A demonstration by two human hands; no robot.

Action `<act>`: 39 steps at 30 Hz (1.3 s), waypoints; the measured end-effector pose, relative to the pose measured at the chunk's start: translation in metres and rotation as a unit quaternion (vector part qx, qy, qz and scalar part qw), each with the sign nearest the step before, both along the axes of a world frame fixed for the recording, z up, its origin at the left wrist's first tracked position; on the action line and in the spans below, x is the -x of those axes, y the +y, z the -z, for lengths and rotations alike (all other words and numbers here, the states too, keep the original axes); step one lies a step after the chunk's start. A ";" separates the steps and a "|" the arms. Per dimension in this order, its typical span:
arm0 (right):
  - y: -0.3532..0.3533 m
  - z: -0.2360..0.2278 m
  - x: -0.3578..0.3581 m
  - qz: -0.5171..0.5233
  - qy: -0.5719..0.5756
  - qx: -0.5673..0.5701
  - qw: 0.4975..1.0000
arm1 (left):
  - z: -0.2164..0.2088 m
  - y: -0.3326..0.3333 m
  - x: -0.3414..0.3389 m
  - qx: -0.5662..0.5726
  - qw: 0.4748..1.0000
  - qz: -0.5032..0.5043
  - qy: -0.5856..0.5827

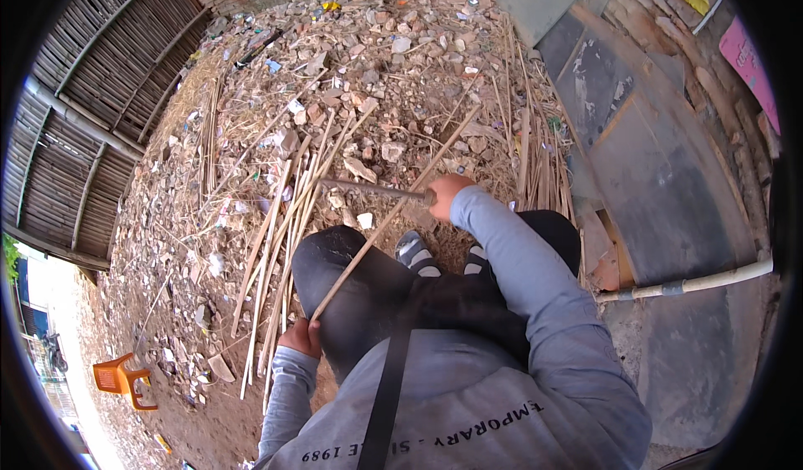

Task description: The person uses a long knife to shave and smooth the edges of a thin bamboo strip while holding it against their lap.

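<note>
My left hand is closed on the near end of a long, thin bamboo strip, beside my left knee. The strip slants over my thigh, away and to the right, toward the rubble. In my right hand is the handle of a long-bladed knife, its dark blade pointing left. Blade and strip cross just left of that hand; whether they touch I cannot tell. Several loose bamboo strips lie on the ground left of my knee.
Broken brick and stones cover the ground ahead. More strips lie at the right, near leaning dark boards and a pale pole. A bamboo fence stands at the left, an orange plastic chair at the lower left.
</note>
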State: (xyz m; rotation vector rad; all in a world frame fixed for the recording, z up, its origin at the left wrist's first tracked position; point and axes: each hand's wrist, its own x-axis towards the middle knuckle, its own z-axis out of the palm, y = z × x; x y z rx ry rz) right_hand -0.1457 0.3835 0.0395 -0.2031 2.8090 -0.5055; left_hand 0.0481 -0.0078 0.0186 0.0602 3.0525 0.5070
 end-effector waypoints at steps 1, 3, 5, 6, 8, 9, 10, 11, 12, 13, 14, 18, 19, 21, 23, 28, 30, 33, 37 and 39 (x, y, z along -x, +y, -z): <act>0.002 -0.006 0.002 0.041 -0.036 0.011 0.998 | -0.002 0.001 0.001 0.003 1.000 -0.003 -0.012; 0.009 0.007 0.004 0.060 -0.035 0.015 0.998 | -0.004 0.001 0.000 0.007 1.000 -0.001 -0.023; 0.013 0.014 0.008 0.077 -0.029 0.020 0.996 | -0.007 0.000 0.001 0.012 0.999 0.000 -0.030; 0.006 0.001 0.005 0.070 -0.030 0.017 0.997 | -0.006 -0.002 0.000 0.020 0.999 -0.004 -0.033; -0.003 -0.010 0.000 0.063 -0.034 0.012 0.997 | -0.003 -0.003 -0.003 0.024 0.999 -0.007 -0.042; -0.006 -0.011 -0.005 0.033 -0.016 0.002 0.999 | -0.003 -0.003 -0.002 0.014 0.999 -0.004 -0.040; -0.006 -0.010 -0.008 0.002 0.003 -0.007 1.000 | -0.004 -0.002 0.000 0.004 0.999 -0.001 -0.039; -0.004 -0.002 -0.007 0.004 -0.002 -0.007 1.000 | -0.007 0.002 0.000 -0.020 0.999 -0.008 -0.044; 0.000 0.001 -0.001 0.025 -0.025 0.001 0.999 | -0.009 0.004 0.002 -0.021 0.999 -0.005 -0.042; 0.004 0.004 0.002 0.046 -0.048 0.009 0.998 | -0.010 0.006 0.004 -0.018 0.999 -0.003 -0.038; 0.007 0.008 0.002 0.049 -0.046 0.007 0.998 | -0.010 0.007 0.006 -0.014 0.999 -0.001 -0.035; -0.003 -0.003 0.000 0.016 -0.024 -0.010 1.000 | 0.000 -0.005 0.003 0.002 0.999 0.000 -0.039; -0.007 -0.009 -0.003 0.012 -0.009 -0.009 1.000 | 0.000 -0.005 0.002 0.002 0.999 0.000 -0.042; -0.015 -0.020 -0.011 0.004 -0.001 -0.004 1.000 | 0.001 -0.003 0.002 -0.017 0.999 -0.002 -0.031; -0.014 -0.019 -0.011 -0.004 0.007 0.000 1.000 | 0.003 -0.002 0.002 -0.020 1.000 0.000 -0.020; 0.022 0.005 0.011 0.123 -0.017 0.033 0.992 | -0.001 -0.002 0.005 -0.009 1.000 0.006 -0.027; 0.018 0.002 0.009 0.116 -0.015 0.026 0.993 | -0.002 -0.002 0.004 -0.009 0.999 0.006 -0.033; -0.013 -0.020 -0.008 0.040 -0.013 0.026 0.999 | 0.002 -0.004 0.002 -0.005 0.999 -0.009 -0.045; -0.001 -0.017 -0.001 0.083 -0.045 0.053 0.994 | 0.001 -0.001 0.007 -0.033 0.999 0.005 -0.029; 0.018 0.013 0.012 0.119 -0.016 0.053 0.991 | -0.005 0.002 0.008 -0.027 0.999 0.001 -0.041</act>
